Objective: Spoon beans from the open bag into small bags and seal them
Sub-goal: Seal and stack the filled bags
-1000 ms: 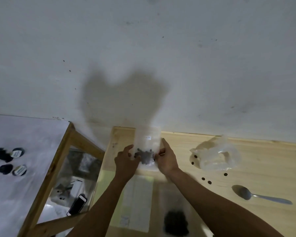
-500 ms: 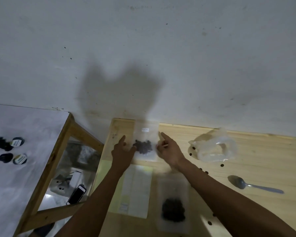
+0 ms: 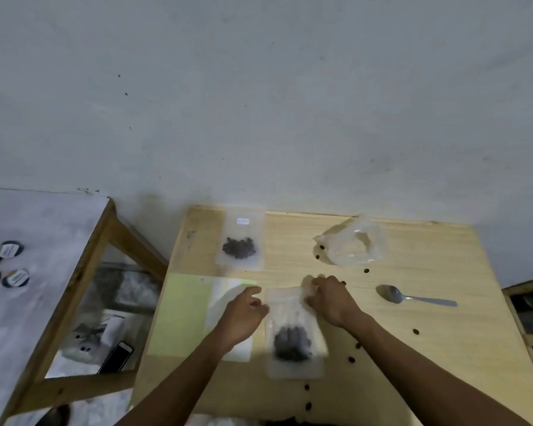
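We have the small bag of beans (image 3: pixel 293 336) lying flat on the wooden bench (image 3: pixel 428 358), low centre of the frame, its long axis running up the frame with the open mouth at the upper end. Our right hand (image 3: pixel 331 302) sits at that mouth's right corner, fingers (image 3: pixel 316 282) curled and pinching the clear film. Our left hand (image 3: pixel 243 316) is just beside the left edge, fingers loosely curled; whether they touch the film we cannot tell. Thin, slippery plastic, dark round beans heaped low. A filled bag (image 3: pixel 240 238) lies upper left, the crumpled open bag (image 3: pixel 353 241) upper right, a metal spoon (image 3: pixel 413 298) right.
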